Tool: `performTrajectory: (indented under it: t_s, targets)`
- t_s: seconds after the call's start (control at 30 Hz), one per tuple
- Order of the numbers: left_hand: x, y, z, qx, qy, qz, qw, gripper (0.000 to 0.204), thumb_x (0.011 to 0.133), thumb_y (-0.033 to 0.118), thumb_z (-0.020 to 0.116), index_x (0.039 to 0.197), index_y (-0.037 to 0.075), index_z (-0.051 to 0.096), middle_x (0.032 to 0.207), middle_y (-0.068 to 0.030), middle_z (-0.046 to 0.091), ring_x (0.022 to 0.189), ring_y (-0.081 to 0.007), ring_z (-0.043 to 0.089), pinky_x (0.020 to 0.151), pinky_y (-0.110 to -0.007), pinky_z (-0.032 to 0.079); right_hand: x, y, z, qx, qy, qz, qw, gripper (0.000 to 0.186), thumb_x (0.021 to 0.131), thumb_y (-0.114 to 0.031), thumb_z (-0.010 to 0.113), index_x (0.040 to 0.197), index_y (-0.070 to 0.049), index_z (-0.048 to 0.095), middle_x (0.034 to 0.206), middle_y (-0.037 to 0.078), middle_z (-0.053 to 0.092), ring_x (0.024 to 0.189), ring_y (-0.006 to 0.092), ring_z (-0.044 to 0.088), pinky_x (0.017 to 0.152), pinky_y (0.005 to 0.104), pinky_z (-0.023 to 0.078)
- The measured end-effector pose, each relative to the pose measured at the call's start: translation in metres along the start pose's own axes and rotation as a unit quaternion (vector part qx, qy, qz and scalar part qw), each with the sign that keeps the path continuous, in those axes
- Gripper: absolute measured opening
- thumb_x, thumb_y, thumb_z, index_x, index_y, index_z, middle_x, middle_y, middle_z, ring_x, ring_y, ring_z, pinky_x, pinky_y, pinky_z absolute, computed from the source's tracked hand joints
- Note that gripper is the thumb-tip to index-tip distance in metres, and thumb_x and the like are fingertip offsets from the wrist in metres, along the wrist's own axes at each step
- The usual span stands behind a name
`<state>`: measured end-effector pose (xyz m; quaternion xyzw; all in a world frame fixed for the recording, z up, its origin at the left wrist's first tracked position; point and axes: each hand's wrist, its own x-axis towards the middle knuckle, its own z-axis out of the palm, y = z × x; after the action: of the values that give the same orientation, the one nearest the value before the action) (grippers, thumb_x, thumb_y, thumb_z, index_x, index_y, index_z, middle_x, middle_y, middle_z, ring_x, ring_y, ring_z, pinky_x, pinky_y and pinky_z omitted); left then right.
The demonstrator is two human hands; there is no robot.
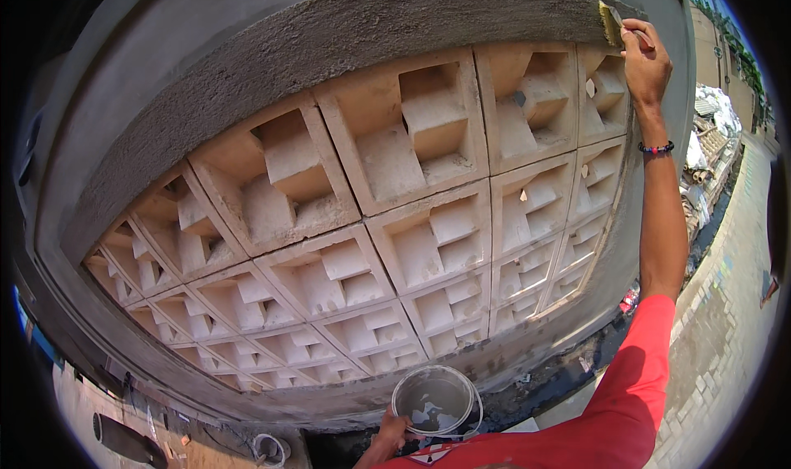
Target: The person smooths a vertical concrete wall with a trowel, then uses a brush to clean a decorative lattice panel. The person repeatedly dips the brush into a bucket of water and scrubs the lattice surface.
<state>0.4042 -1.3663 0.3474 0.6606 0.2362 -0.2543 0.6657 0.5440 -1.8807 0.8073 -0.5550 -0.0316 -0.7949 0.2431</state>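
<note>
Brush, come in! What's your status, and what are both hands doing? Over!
Right hand: brush in grip, up at rough grey band. Left hand: holding bucket. Nothing seen blocking brush.

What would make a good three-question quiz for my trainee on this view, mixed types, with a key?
1. What does the person's left hand hold?
2. True or false: the flat brush with yellowish bristles is in the right hand.
3. Where does the rough, dark-grey plaster band run relative to the cream-coloured, pierced-block screen?
a) Across its middle
b) Along its top
c) Only beneath it

Key:
1. A round, whitish bucket with liquid in it.
2. True.
3. b
</note>
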Motion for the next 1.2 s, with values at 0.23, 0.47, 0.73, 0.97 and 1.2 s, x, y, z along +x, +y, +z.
performTrajectory:
  t_s: [0.23,0.47,0.73,0.97,1.2]
  targets:
    - [0.002,-0.013,-0.04,-0.048,0.0,0.007,0.999,0.061,0.072,-0.014,0.041,0.127,0.01,0.036,0.105,-0.0188,0.054,0.071,-0.0404,0.064,0.045,-0.05,0.061,-0.128,-0.203,-0.003,0.274,-0.208,-0.092,0.934,0.017,0.078,0.006,0.061,0.093,-0.001,0.062,0.088,0.01,0.064,0.078,0.0191,0.065,0.068,0.0288,0.052]
    - [0.005,-0.011,-0.073,-0.044,-0.028,0.017,0.998,0.061,0.072,-0.012,0.04,0.129,0.011,0.035,0.113,-0.0198,0.05,0.077,-0.0434,0.063,0.045,-0.052,0.06,-0.307,-0.284,-0.058,0.386,-0.713,0.126,0.571,0.018,0.082,-0.018,0.062,0.097,-0.007,0.064,0.069,0.009,0.06,0.056,0.0208,0.053,0.055,0.0329,0.043]
    - [0.001,-0.01,-0.089,-0.128,-0.016,0.056,0.99,0.063,0.074,-0.012,0.041,0.131,0.013,0.034,0.111,-0.0187,0.052,0.078,-0.0421,0.063,0.046,-0.052,0.06,-0.555,-0.31,-0.094,0.346,-0.843,0.127,0.393,0.021,0.077,-0.016,0.062,0.095,-0.007,0.063,0.078,0.009,0.064,0.075,0.027,0.063,0.066,0.0407,0.047]
    - [0.001,-0.012,-0.102,-0.138,0.014,0.052,0.989,0.065,0.073,-0.013,0.042,0.131,0.014,0.036,0.114,-0.0186,0.052,0.077,-0.0413,0.063,0.045,-0.051,0.06,-0.378,-0.287,-0.017,0.359,-0.721,0.426,0.413,0.016,0.088,-0.009,0.061,0.101,-0.001,0.06,0.084,0.006,0.066,0.074,0.0116,0.066,0.058,0.0219,0.051]
    - [0.009,-0.034,-0.128,-0.128,0.06,0.047,0.989,0.07,0.072,-0.014,0.042,0.135,0.016,0.034,0.116,-0.019,0.052,0.076,-0.0415,0.063,0.043,-0.049,0.06,-0.099,-0.286,0.08,0.567,-0.307,0.219,0.732,0.022,0.088,-0.015,0.061,0.105,-0.002,0.058,0.089,0.012,0.066,0.077,0.0248,0.07,0.06,0.0265,0.057]
